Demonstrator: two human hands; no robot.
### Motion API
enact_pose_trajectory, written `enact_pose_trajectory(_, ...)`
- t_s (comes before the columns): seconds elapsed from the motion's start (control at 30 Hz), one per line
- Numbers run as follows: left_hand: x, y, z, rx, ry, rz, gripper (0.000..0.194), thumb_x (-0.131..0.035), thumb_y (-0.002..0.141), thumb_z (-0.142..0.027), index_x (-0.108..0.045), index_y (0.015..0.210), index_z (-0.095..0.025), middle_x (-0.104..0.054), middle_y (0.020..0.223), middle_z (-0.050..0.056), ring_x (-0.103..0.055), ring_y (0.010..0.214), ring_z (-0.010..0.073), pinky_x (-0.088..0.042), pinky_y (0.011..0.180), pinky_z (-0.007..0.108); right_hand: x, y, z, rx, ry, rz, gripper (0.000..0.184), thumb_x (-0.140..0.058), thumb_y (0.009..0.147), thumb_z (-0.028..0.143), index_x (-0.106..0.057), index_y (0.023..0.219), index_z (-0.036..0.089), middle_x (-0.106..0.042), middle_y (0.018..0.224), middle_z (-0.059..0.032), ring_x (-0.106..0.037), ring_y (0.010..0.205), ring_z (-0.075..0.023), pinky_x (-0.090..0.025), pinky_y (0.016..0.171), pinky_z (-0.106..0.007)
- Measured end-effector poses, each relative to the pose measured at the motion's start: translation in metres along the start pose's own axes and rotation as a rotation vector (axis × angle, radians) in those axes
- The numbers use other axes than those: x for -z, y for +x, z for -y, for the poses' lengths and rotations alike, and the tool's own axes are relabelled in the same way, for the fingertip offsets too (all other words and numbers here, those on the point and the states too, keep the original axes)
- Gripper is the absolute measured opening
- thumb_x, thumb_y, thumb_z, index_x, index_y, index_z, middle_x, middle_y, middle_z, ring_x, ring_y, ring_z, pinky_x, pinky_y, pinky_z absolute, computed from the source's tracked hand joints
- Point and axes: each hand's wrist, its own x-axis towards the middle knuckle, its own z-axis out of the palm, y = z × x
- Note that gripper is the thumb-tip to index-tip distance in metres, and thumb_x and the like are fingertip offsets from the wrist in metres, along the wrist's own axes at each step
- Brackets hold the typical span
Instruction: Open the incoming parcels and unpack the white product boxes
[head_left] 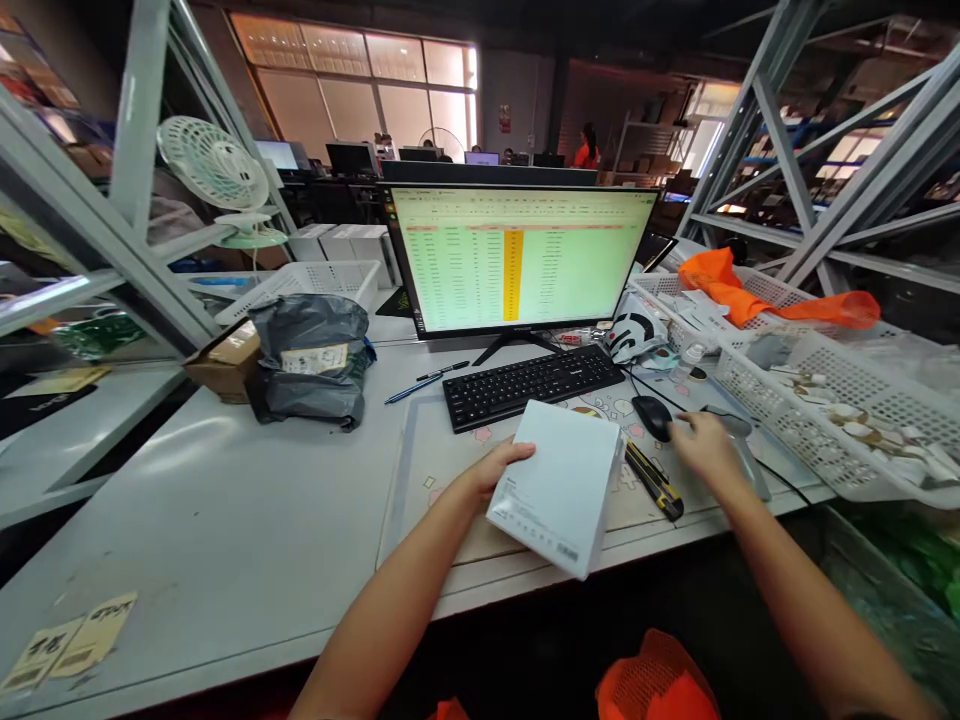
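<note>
My left hand grips a white box by its left edge, thumb on top. Small print and a barcode run along the near end of the box, which is tilted above the desk mat. On the right, my right hand is between a black computer mouse and a grey handheld scanner. Its fingers are blurred and partly hidden, so whether they touch either one does not show. A yellow and black utility knife lies just right of the box.
Behind the box are a black keyboard, two pens and a monitor showing a spreadsheet. A grey plastic parcel leans by a cardboard box at left. White baskets line the right side. Paper labels lie front left.
</note>
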Motion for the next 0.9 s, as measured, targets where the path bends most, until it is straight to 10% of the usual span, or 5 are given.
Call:
enact_pose_trajectory(0.2,0.016,-0.014,-0.007,0.167,0.088,0.104,0.061,-0.082,0.069,-0.034,-0.069,0.123,-0.007,-0.078,0.108,0.019,-0.075,0.085,0.0295,-0.059,0.075,0.036,-0.077,0.038,0.091,0.295,-0.086,0.15,0.044,-0.067,0.101,0.043,-0.06,0.136,0.017,-0.059,0.138,-0.0114,-0.061,0.12,-0.0288,-0.055,0.101,-0.051)
enact_pose_trajectory(0.33,0.019,-0.017,-0.014,0.074,0.092,0.085,0.06,-0.084,0.069,-0.033,-0.069,0.121,-0.007,-0.079,0.098,0.018,-0.076,0.082,0.0288,-0.058,0.074,0.034,-0.093,0.063,0.13,0.46,-0.151,0.215,0.039,-0.07,0.098,0.037,-0.065,0.132,0.018,-0.045,0.157,-0.0132,-0.038,0.147,-0.0367,-0.032,0.12,-0.066)
enact_pose_trajectory(0.47,0.024,-0.011,-0.014,0.053,0.039,0.045,0.054,-0.087,0.068,-0.037,-0.07,0.11,-0.007,-0.078,0.092,0.017,-0.075,0.077,0.0266,-0.059,0.074,0.033,-0.098,0.073,0.136,0.547,-0.21,0.284,0.038,-0.061,0.099,0.032,-0.069,0.132,0.015,-0.034,0.165,-0.0181,-0.014,0.156,-0.0431,-0.008,0.121,-0.076)
enact_pose_trajectory(0.9,0.028,0.001,-0.004,-0.037,0.121,-0.023,0.073,-0.094,0.061,-0.039,-0.066,0.121,-0.011,-0.078,0.103,0.017,-0.074,0.077,0.0259,-0.057,0.074,0.034,-0.097,0.068,0.144,0.478,-0.003,0.406,0.065,-0.058,0.095,0.032,-0.047,0.155,0.012,-0.046,0.159,-0.0191,-0.023,0.154,-0.0421,-0.002,0.119,-0.078)
